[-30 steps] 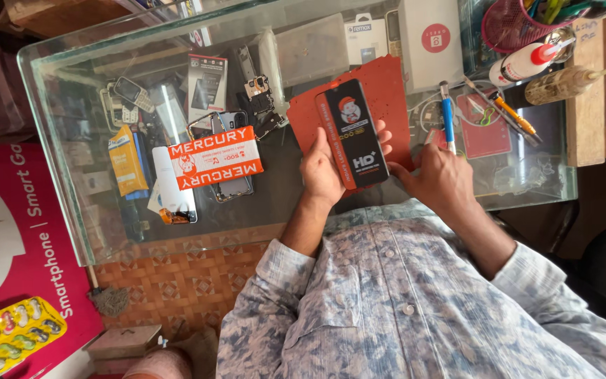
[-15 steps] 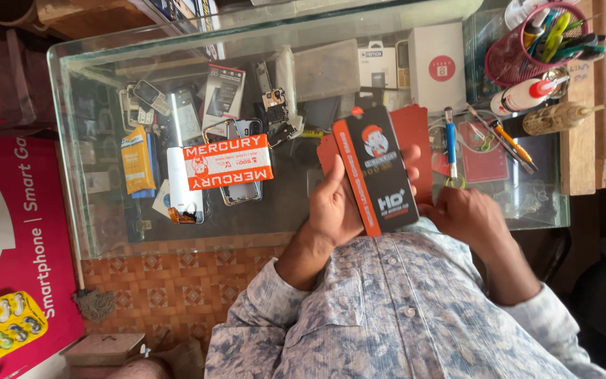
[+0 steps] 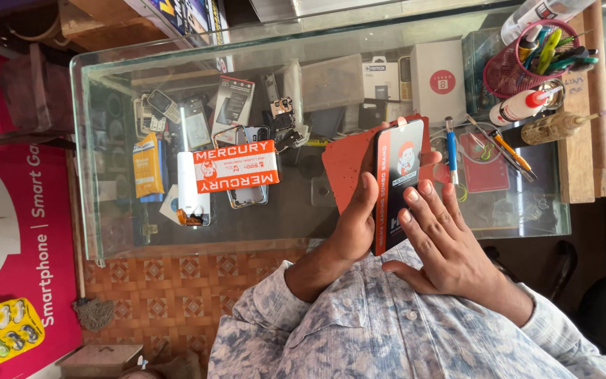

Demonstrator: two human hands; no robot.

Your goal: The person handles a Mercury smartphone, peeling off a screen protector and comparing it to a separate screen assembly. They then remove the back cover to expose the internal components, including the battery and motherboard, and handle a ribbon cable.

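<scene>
Glass bench (image 3: 317, 231) with a display case beneath fills the view. Above its near edge, a flat black and orange package (image 3: 395, 175) stands upright in the left hand (image 3: 353, 224), its grip pinching the long edge. The right hand (image 3: 438, 238) lies on the package face, fingers spread. Behind it sits 1 red mat (image 3: 345, 165). Beside it lie 1 blue pen (image 3: 451, 144), 1 white glue bottle (image 3: 522, 107) and 1 red mesh pen cup (image 3: 510, 70).

The flat black packet (image 3: 399, 184) looked like glossy printed card, the counter (image 3: 303, 231) was smooth clear glass, the sleeve (image 3: 331, 330) soft patterned cloth, and the floor (image 3: 177, 281) matt tile.
</scene>
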